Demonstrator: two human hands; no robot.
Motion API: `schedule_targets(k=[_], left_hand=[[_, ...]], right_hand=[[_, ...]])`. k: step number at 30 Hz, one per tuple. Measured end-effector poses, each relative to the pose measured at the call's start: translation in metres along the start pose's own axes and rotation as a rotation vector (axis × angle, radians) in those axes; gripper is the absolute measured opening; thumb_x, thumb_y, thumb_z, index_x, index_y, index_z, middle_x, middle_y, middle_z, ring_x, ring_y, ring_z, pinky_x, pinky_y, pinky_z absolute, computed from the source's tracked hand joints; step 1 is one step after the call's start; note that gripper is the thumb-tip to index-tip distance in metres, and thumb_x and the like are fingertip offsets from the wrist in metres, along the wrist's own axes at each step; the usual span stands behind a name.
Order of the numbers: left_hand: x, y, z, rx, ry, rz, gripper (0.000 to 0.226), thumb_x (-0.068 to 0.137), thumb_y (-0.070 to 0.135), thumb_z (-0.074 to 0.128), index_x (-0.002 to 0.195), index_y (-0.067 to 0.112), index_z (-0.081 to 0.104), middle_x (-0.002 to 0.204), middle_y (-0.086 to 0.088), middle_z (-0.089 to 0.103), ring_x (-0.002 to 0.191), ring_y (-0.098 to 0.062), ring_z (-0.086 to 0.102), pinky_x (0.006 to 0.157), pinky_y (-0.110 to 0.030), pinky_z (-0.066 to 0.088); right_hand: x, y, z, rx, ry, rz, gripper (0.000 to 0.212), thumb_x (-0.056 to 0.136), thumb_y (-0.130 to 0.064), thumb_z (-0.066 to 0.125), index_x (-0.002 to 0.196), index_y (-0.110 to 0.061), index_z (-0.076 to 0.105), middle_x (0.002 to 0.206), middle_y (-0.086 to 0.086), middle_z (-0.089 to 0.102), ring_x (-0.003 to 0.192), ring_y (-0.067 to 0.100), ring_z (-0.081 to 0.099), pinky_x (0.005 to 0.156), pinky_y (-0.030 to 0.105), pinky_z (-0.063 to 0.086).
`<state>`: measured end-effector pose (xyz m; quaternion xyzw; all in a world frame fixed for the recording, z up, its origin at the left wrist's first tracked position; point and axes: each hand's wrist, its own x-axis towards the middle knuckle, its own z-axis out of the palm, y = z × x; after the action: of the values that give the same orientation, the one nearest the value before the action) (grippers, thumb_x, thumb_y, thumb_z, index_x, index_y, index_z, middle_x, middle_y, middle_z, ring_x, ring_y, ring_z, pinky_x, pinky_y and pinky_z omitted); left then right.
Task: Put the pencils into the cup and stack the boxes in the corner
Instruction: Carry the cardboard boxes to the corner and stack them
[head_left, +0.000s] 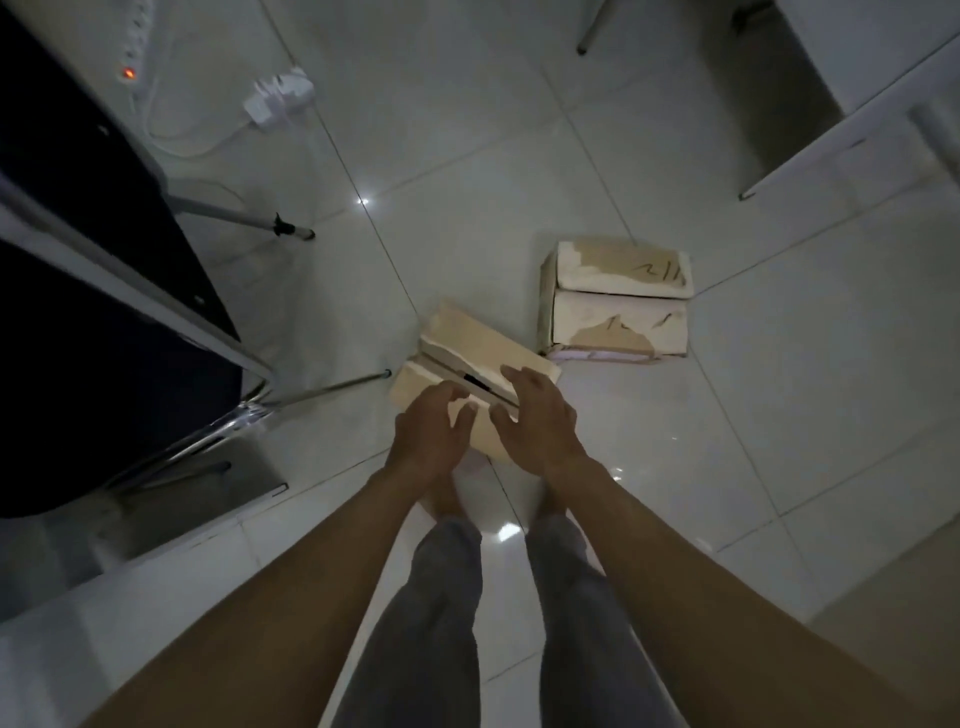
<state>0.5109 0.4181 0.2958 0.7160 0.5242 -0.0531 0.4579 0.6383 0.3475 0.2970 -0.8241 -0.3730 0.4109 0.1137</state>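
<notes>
Head view: both hands, left (431, 431) and right (535, 421), spread wide above the near cardboard box (467, 358) on the floor (467, 182). It looks light but flimsy; I'd take its side walls.

Floor (467, 156) is glossy white tile, super reflective. Both boxes (467, 343) (618, 317) look like matt cardboard with torn, peeling paper. Chair legs (244, 218) are shiny chrome metal.

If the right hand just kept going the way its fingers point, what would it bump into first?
Probably the nearer cardboard box: the right hand hovers spread over its top flaps, fingers aimed forward and down. Depth is unclear from above, so it may already be touching.
</notes>
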Motion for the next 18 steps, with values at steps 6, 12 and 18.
schedule_targets(k=[6,12,18], left_hand=[[0.087,-0.069,0.047,0.031,-0.054,-0.133,0.030,0.095,0.032,0.052,0.120,0.016,0.055,0.126,-0.005,0.057,0.106,-0.025,0.056,0.099,-0.042,0.041],[0.165,-0.143,0.099,0.045,0.027,-0.250,0.061,0.090,0.029,0.059,0.141,0.010,0.032,0.146,-0.014,0.033,0.130,-0.032,0.040,0.106,-0.050,0.035],[0.221,-0.178,0.133,0.165,0.074,-0.267,0.083,0.084,0.045,0.064,0.148,0.031,0.013,0.158,-0.008,-0.001,0.142,-0.035,0.017,0.110,-0.058,0.023]], right_hand=[[0.076,0.063,0.053,-0.003,-0.054,0.115,0.069,0.091,-0.042,0.055,0.150,-0.031,0.020,0.161,0.005,0.007,0.143,0.033,0.023,0.110,0.054,0.028],[0.126,0.140,0.114,0.007,-0.008,0.120,0.085,0.083,-0.053,0.063,0.151,-0.035,0.015,0.161,0.005,-0.005,0.140,0.041,0.029,0.105,0.054,0.040],[0.152,0.184,0.166,0.025,-0.105,0.129,0.089,0.081,-0.058,0.062,0.148,-0.045,0.004,0.157,-0.005,-0.021,0.144,0.040,0.020,0.105,0.064,0.033]])
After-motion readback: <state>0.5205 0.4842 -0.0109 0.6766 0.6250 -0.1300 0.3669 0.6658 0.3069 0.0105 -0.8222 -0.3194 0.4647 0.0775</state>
